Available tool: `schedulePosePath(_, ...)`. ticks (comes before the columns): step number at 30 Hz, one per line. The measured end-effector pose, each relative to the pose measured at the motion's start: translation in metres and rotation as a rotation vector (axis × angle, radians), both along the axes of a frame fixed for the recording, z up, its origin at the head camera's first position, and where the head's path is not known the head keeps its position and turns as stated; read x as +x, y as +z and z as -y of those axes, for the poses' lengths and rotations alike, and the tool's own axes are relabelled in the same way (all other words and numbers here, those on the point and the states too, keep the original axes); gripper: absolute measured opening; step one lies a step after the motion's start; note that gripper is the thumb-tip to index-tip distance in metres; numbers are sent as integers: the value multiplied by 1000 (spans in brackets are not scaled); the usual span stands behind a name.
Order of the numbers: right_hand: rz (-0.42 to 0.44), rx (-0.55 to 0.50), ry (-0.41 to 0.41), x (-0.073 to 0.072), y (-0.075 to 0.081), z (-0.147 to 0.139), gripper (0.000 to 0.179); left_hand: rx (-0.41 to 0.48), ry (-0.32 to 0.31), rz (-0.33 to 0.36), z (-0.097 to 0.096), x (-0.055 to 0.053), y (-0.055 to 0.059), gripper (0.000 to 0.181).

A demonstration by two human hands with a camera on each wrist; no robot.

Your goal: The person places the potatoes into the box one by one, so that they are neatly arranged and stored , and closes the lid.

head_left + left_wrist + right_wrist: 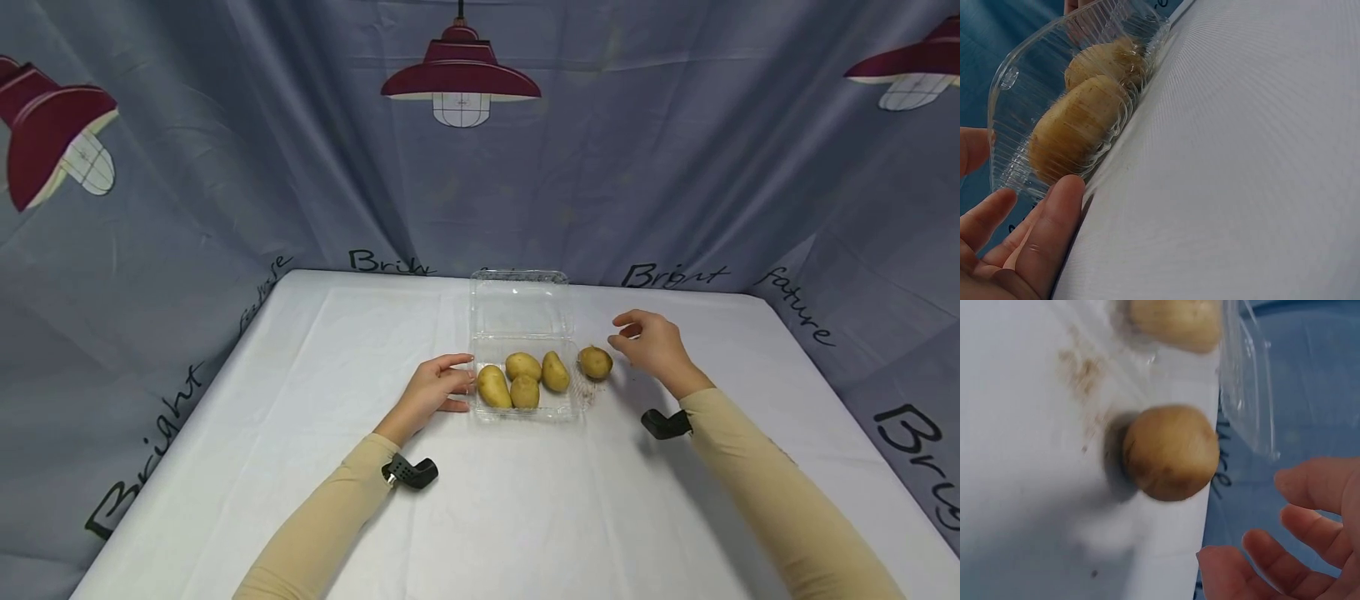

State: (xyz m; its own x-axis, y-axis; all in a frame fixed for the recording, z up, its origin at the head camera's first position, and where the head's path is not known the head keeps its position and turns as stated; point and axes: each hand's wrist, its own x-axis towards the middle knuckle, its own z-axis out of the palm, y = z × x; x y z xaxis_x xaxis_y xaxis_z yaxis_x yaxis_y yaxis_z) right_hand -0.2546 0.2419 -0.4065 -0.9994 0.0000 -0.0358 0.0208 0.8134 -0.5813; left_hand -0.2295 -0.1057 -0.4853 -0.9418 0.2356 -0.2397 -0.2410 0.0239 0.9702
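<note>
A clear plastic clamshell box (480, 346) lies on the table with its lid (521, 307) folded back. Several potatoes (492, 387) sit in its base. One more potato (595, 363) rests just outside the right wall of the box. At the left wall is my left hand (433, 385), its loosely extended fingertips touching the plastic, as the left wrist view also shows. My right hand (654, 346) hovers to the right of the loose potato, apart from it. In the right wrist view its thumb and fingers (1272, 556) are spread with nothing between them.
A white cloth covers the table (360, 333). Brown crumbs of dirt (1082, 369) are scattered beside the loose potato. A grey-blue curtain (300, 150) printed with red lamps and lettering hangs behind the table and at its sides.
</note>
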Motion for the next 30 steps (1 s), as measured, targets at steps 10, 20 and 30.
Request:
schedulePosePath(10, 33, -72, -20, 1, -11, -23, 48, 6, 6, 2, 0, -1, 0, 48)
schedulePosePath(20, 135, -193, -30, 0, -20, -26, 52, 4, 6, 5, 0, -1, -1, 48)
schedulePosePath(30, 213, -271, -22, -3, -28, -20, 55, 10, 7, -5, -1, 0, -1, 48)
